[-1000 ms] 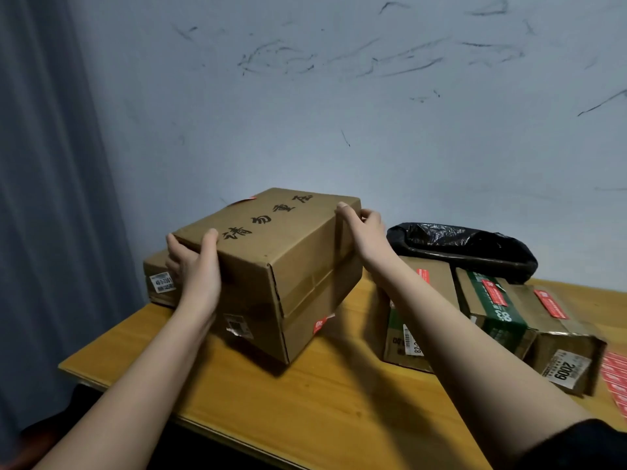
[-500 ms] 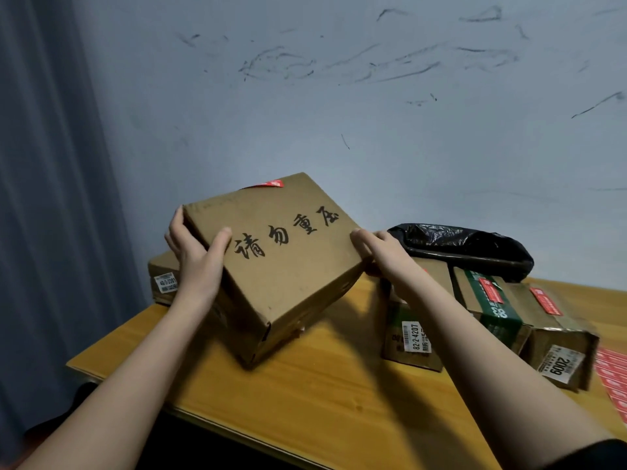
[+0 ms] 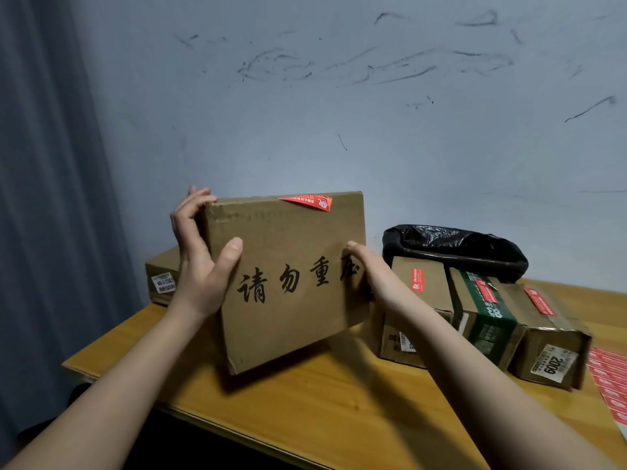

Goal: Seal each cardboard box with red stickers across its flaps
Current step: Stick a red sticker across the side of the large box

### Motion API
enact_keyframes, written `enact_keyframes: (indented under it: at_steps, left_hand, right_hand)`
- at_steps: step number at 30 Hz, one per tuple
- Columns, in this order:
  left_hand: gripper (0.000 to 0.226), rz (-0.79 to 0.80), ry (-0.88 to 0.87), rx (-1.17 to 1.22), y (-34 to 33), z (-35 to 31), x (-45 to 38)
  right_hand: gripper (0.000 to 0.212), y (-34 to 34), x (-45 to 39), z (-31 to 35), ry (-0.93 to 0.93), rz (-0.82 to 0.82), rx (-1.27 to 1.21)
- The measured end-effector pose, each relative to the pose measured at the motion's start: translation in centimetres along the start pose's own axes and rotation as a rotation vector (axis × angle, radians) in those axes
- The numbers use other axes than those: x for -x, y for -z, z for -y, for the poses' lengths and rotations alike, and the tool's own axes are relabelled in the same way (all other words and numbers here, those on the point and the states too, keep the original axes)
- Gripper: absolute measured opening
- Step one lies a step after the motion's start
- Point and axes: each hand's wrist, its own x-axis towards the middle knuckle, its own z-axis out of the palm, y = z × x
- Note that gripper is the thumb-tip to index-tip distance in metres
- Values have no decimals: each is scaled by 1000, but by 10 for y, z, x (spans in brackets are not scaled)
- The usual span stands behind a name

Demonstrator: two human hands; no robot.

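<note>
Both hands grip the box (image 3: 288, 283) between them: left hand (image 3: 200, 266) curled round its left edge, right hand (image 3: 369, 269) on its right. Long axis runs left-right, tipped upright over worktop (image 3: 322, 395).

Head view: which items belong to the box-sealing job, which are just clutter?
Job:
held box with black lettering, gripped by left hand and right hand
red sticker on its top edge
three stickered boxes at right
red sticker sheet
flat box behind

Clutter:
black plastic bag

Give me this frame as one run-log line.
stage: turning box | left hand: grips lettered box | right hand: holds its right edge | red sticker: top edge | sealed boxes: right, on table
</note>
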Motion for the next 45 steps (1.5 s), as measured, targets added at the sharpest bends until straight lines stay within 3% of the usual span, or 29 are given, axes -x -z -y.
enact_keyframes:
  at_steps: [3,6,10,13,23,32,37,45]
  left_hand:
    - [45,-31,36,-47,-5,-3,8]
    - [46,-28,23,-65,-5,-6,19]
    - [49,24,-108,-95,-6,-11,29]
    - [53,60,-201,-137,-5,-8,36]
    - [62,106,-359,-292,-1,-3,43]
    - [59,132,-374,-293,4,-7,46]
    - [61,156,-379,-313,7,-8,49]
    - [60,114,-302,-311,3,-16,53]
  right_hand:
    - [52,-2,0,-8,-22,-43,-152]
    - [78,-8,4,-13,-75,-73,-221]
    - [72,-10,13,-19,-76,-74,-329]
    - [92,-10,20,-18,-71,-33,-356]
    - [116,-6,31,-19,-117,21,-378]
    - [115,-9,40,-17,-136,21,-405]
    - [93,-13,42,-21,-128,26,-435]
    - [75,-14,45,-18,-85,27,-423]
